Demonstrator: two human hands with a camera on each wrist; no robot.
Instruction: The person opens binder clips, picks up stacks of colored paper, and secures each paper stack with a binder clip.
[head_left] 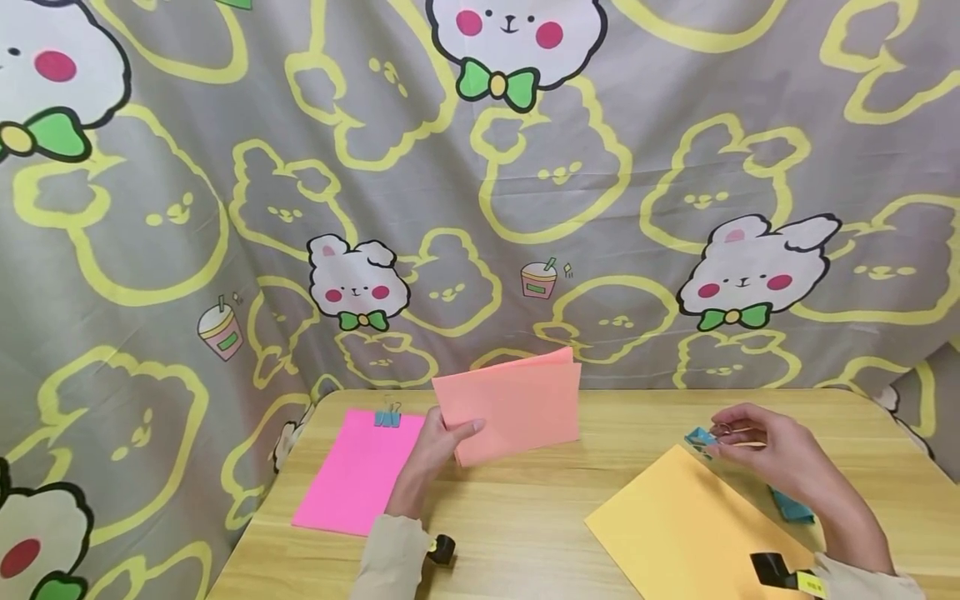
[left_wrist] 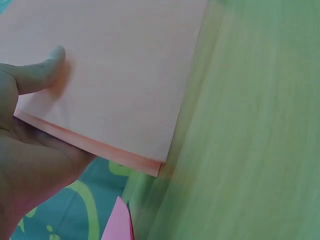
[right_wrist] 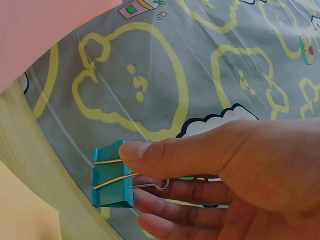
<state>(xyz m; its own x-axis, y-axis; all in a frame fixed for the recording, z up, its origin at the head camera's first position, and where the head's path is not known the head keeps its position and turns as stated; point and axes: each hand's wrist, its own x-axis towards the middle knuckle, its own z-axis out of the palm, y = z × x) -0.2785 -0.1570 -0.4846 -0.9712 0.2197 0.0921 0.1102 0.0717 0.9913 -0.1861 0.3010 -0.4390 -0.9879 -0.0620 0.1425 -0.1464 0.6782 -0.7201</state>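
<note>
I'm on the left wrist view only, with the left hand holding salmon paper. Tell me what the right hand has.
Observer: The right hand pinches a teal binder clip.
Operator: Report whether that clip is touching my salmon paper.
Observer: It isn't; the head view shows a clear gap between the clip and the salmon paper.
Operator: Name any paper over on the right side of the table.
Observer: Yellow paper lies there, set at an angle on the table.
</note>
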